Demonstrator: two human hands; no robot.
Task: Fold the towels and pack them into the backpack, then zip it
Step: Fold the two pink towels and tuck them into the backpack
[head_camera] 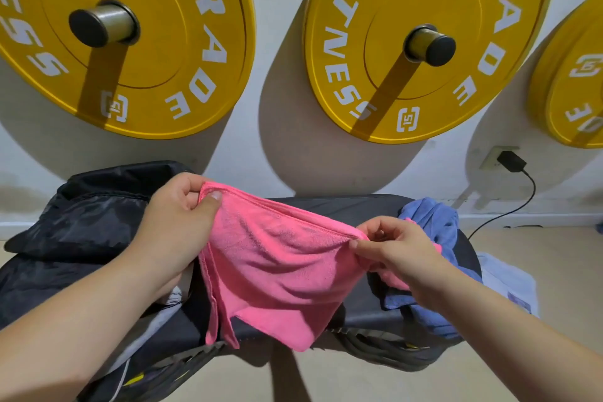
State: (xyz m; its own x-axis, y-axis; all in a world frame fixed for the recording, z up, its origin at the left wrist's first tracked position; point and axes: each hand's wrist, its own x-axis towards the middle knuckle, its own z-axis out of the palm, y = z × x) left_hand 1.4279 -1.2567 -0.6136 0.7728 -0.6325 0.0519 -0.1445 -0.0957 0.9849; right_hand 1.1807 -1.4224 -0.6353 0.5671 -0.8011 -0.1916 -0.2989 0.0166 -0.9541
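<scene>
Left hand [177, 222] and right hand [396, 250] each hold a pinch grip on the pink towel [277, 274] above the counter [359, 206], beside the backpack [81, 225]

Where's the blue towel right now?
Head view: the blue towel lies crumpled at the right end of the black bench, behind the right hand pinching the pink towel, opposite the backpack on the left.

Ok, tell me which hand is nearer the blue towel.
Right. The right hand pinches a corner of the pink towel just beside the blue towel; the left hand grips the other corner, over the backpack.
</scene>
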